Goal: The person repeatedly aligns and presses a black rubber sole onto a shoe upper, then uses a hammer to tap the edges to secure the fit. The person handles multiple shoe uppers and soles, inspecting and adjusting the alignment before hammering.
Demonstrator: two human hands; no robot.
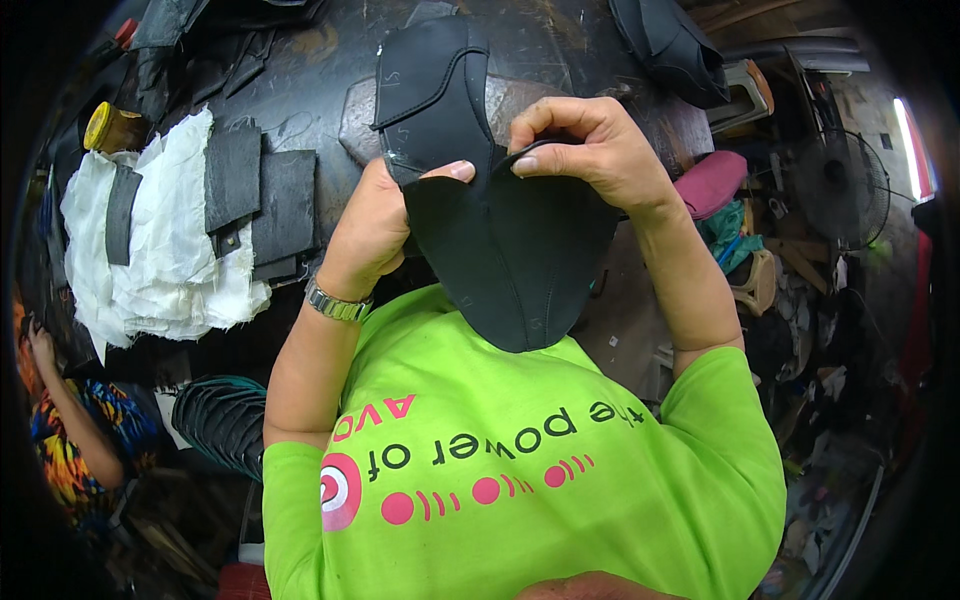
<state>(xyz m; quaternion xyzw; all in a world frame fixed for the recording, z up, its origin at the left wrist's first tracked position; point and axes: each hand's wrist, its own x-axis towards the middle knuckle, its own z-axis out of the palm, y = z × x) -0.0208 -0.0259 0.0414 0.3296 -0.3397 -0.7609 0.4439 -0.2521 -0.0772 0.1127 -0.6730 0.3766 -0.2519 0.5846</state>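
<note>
A black stitched shoe upper [515,260] is in both my hands, its rounded toe part hanging toward my chest. Its long upper section lies away from me over a worn brownish slab [360,115] on the dark table. My left hand [380,225] is closed on the upper's left edge, thumb on top. On the other side, my right hand [585,150] pinches a folded edge between thumb and fingers. Faint pale marks and seam lines show on the black material.
At the left lie white cloth [165,285] and dark flat pieces [287,205], near a yellow-lidded jar [115,128]. More black uppers [675,50] sit at the far right. Beyond are a fan [845,190] and a pink object [712,183]. A person's arm [80,430] shows at left.
</note>
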